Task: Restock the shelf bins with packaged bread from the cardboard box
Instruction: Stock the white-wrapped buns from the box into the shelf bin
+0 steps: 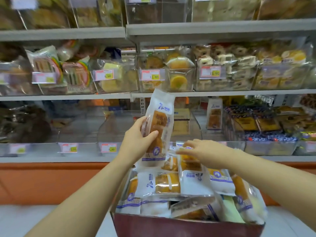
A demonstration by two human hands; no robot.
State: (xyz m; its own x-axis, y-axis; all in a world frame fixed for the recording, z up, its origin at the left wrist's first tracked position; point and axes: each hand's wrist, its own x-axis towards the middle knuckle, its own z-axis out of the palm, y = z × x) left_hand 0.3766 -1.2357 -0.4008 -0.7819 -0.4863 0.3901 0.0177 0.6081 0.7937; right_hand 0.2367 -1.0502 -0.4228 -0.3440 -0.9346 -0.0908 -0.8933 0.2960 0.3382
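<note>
My left hand [138, 136] grips a white-and-purple bread packet [159, 117] upright, lifted above the cardboard box [188, 226] and in front of a clear shelf bin [119, 129] on the lowest shelf. My right hand [200, 149] reaches over the far end of the box, fingers stretched out and touching the top of another bread packet [189, 164]. Several more packets of the same bread [164, 183] fill the box to the brim.
Three grey shelves carry clear bins of packaged pastries with price tags [108, 147]. One same-brand packet [214, 115] stands in the bin to the right. An orange base panel [51, 182] runs below the lowest shelf, with pale floor beneath.
</note>
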